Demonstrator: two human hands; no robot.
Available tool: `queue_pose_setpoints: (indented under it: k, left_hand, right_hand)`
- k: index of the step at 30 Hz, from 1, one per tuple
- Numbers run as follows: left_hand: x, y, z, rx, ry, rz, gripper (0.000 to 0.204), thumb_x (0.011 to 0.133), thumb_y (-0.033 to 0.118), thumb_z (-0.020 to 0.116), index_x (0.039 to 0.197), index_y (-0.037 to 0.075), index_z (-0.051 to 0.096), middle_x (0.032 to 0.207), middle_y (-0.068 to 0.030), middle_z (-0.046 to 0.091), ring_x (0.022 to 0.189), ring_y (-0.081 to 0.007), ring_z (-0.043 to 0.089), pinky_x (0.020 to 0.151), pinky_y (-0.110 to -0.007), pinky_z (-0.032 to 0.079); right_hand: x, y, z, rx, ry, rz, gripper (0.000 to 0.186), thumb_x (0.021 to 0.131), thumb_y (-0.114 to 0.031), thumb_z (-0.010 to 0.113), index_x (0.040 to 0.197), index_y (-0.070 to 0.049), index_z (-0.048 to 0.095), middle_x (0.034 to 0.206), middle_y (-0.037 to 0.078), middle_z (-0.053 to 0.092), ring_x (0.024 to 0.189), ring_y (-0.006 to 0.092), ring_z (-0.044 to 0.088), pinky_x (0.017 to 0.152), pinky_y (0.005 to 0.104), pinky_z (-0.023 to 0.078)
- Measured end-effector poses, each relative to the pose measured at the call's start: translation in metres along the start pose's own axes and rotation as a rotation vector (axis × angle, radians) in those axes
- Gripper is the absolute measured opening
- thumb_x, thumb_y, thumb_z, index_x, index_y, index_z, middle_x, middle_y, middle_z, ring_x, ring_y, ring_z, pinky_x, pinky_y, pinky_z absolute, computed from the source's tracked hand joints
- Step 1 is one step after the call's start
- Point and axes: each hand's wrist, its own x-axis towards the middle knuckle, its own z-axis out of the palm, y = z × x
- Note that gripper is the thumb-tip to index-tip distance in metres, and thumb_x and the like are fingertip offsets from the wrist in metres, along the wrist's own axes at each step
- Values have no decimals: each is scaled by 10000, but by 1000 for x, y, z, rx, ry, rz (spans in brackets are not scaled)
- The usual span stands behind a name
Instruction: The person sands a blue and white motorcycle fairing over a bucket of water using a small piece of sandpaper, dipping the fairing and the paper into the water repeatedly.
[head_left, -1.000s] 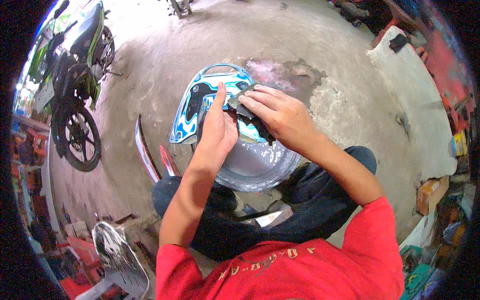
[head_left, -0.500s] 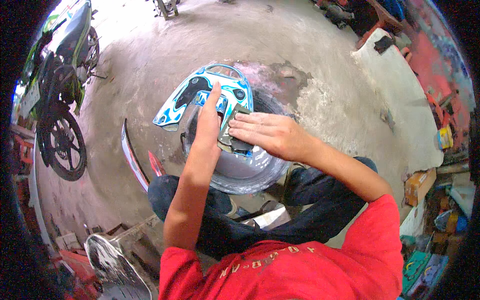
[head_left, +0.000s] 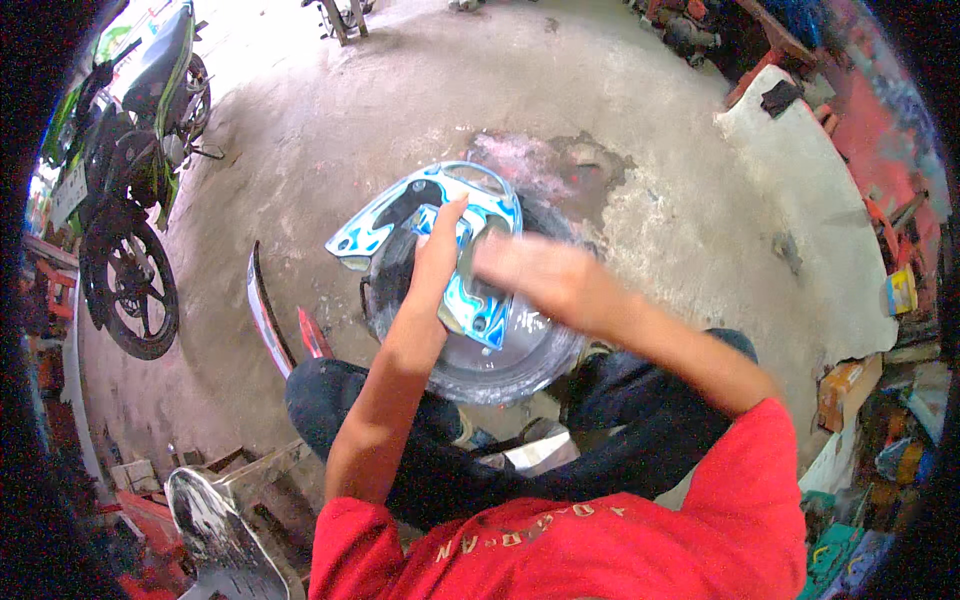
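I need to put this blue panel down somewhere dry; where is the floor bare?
Bare concrete floor lies between the motorcycle and the blue panel, and more between the basin and the pale slab. It is crowded at the left hand, by the trim strips, and along the cluttered right edge.
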Motion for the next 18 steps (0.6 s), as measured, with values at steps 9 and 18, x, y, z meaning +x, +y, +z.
queue_pose_setpoints:
  k: [9, 18]
  left_hand:
    - [4, -6, 9, -143, -78, -2, 468, 956, 474, 646, 1126, 40, 693, 951, -70, 726, 787, -163, 707, 688, -315, 561]
    - [11, -2, -6, -86, -55, -3, 491, 905, 449, 695, 1162, 30, 688, 1014, -83, 717, 797, -191, 697, 708, -373, 565]
  right_hand:
    - [-1, -13, -7, 77, -2, -76, 395, 908, -95, 573, 1294, -35, 633, 1300, 162, 668, 1215, 293, 654, 1041, 406, 530]
    - [2, 8, -11, 84, 22, -86, 368, 906, -114, 599, 1256, -16, 654, 1270, 172, 684, 1210, 327, 653, 1037, 419, 531]
